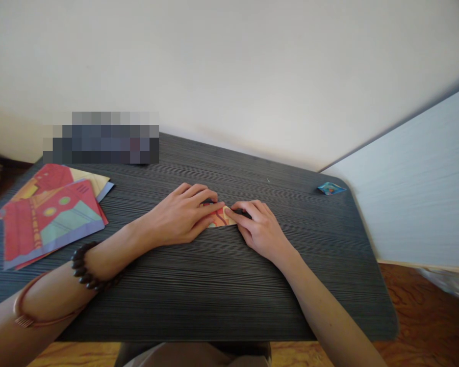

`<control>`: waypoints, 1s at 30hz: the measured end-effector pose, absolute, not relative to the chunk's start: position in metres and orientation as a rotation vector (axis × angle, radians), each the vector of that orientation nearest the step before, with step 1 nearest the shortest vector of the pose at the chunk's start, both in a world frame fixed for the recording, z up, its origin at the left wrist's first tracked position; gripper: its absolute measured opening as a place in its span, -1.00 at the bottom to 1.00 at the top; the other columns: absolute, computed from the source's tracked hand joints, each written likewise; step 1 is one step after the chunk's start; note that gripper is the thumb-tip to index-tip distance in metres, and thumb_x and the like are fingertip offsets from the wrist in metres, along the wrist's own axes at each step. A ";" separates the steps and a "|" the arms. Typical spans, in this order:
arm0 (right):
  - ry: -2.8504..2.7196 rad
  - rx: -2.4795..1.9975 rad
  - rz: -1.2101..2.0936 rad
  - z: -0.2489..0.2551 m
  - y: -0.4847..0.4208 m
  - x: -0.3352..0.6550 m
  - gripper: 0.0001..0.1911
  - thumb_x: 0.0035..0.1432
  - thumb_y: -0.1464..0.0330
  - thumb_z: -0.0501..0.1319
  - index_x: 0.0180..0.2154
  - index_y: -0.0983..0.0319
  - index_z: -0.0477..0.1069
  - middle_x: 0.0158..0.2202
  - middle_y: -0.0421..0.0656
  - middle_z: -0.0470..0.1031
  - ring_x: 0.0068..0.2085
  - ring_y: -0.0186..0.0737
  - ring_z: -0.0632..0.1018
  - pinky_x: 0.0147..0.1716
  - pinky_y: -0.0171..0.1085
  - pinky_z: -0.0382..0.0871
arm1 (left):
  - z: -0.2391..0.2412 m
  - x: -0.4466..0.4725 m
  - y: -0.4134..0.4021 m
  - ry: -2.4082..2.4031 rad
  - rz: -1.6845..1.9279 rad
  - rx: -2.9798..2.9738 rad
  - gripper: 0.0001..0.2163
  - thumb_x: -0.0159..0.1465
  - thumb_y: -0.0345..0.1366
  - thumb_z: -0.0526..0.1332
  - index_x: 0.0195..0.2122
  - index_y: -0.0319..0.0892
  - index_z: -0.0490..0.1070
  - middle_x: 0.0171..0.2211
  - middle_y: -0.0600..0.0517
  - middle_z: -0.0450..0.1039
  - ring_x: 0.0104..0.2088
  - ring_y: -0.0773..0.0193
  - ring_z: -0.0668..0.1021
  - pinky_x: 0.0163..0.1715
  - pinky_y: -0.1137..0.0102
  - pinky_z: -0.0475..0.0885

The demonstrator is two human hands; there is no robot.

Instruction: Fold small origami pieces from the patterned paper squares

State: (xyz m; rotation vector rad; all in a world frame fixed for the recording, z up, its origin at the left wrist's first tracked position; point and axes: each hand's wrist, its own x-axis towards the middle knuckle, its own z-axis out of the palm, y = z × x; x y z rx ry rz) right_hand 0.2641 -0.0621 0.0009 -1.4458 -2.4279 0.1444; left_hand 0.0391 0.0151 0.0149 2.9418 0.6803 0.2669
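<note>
Dark table [199, 290]. Mid-table, the left hand [183, 214], thumb and forefinger slightly apart, and right hand [263, 228], fingertips close together, possibly pinching, hold opposite ends of a small patterned paper [219, 219]. Uneven pressure could skew it or crease it crookedly.

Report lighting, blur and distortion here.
Head view: soft, diffuse light on the wall; head view: pixelated blocks mask something toward the far left of the table; head view: outer areas look stretched; head view: the small patterned paper looks slightly soft.

Dark beaded bracelet [80, 272] and slim copper-coloured bangle [24, 320], left forearm [55, 293]
</note>
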 end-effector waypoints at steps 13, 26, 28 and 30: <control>-2.358 -1.485 0.190 0.002 -0.064 0.261 -0.62 0.23 0.45 0.07 0.04 0.05 0.39 -0.10 -0.12 0.41 -0.10 -0.14 0.36 -0.13 -0.11 0.30 | 0.011 0.040 0.015 0.734 0.265 2.983 -0.68 0.36 -0.16 -0.02 0.10 0.00 0.31 0.01 -0.03 0.35 0.02 0.05 0.35 -0.10 0.16 0.28; -2.239 -1.486 0.369 0.008 -0.049 0.256 -0.74 0.26 0.40 0.03 -0.16 0.21 0.49 -0.24 -0.13 0.45 -0.24 -0.26 0.47 -0.18 -0.25 0.37 | 0.015 0.043 0.014 0.733 0.280 2.994 -0.70 0.33 -0.19 0.02 0.06 0.00 0.35 -0.03 -0.04 0.36 -0.02 0.04 0.37 -0.10 0.15 0.29; -2.265 -1.488 0.341 0.006 -0.050 0.257 -0.72 0.26 0.39 0.03 -0.14 0.21 0.48 -0.23 -0.13 0.44 -0.24 -0.27 0.47 -0.19 -0.26 0.37 | 0.015 0.042 0.014 0.735 0.277 2.992 -0.69 0.34 -0.19 0.01 0.06 0.00 0.35 -0.03 -0.04 0.36 -0.02 0.04 0.37 -0.10 0.15 0.29; -2.283 -1.482 0.315 0.005 -0.051 0.258 -0.71 0.26 0.38 0.03 -0.11 0.20 0.48 -0.21 -0.12 0.43 -0.25 -0.28 0.47 -0.20 -0.27 0.37 | 0.015 0.042 0.014 0.737 0.273 2.992 -0.69 0.34 -0.19 0.00 0.07 0.00 0.35 -0.03 -0.04 0.36 -0.02 0.04 0.37 -0.10 0.15 0.29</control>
